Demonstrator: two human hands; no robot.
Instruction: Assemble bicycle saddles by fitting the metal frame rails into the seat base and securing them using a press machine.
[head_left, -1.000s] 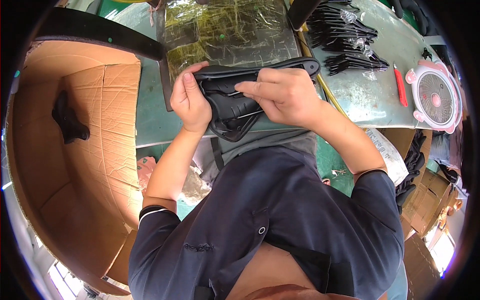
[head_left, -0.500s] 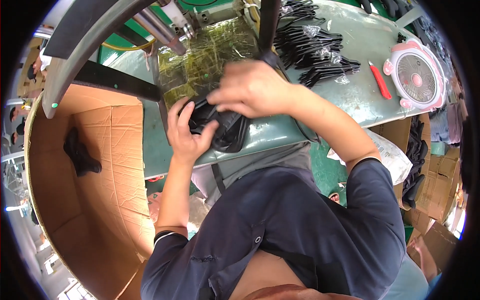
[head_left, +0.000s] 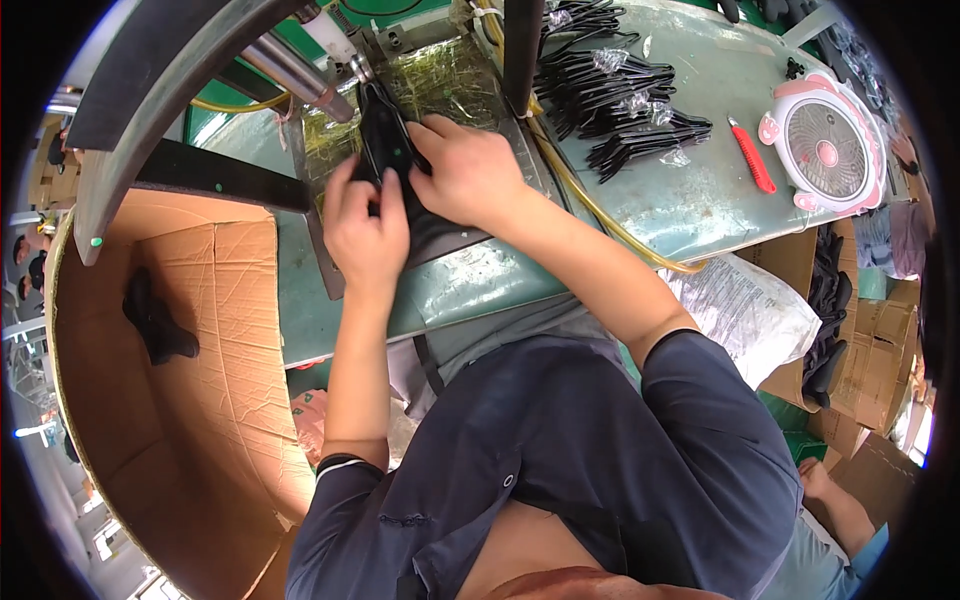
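A black bicycle saddle (head_left: 385,130) lies on the taped plate of a bench machine, its narrow nose pointing away from me, under the metal tip (head_left: 361,68). My left hand (head_left: 367,228) grips its near left side, fingers bent and thumb against it. From the right, my right hand (head_left: 468,172) holds the saddle with curled fingers near its middle. The wide rear end is partly hidden behind my hands. Yellowish tape (head_left: 440,85) covers the machine plate around the nose.
Black wire saddle rails (head_left: 610,95) lie piled at the right, near a red utility knife (head_left: 751,158) and a pink-white fan (head_left: 828,145). A yellow hose (head_left: 600,215) crosses the table. A cardboard box (head_left: 235,350) stands left with a black item (head_left: 155,320) inside. Machine bars (head_left: 225,175) overhang the left.
The saddle has moved forward from the table's near edge onto the plate, its nose now under the metal tip. Both hands moved forward with it. The yellow hose now shows across the table.
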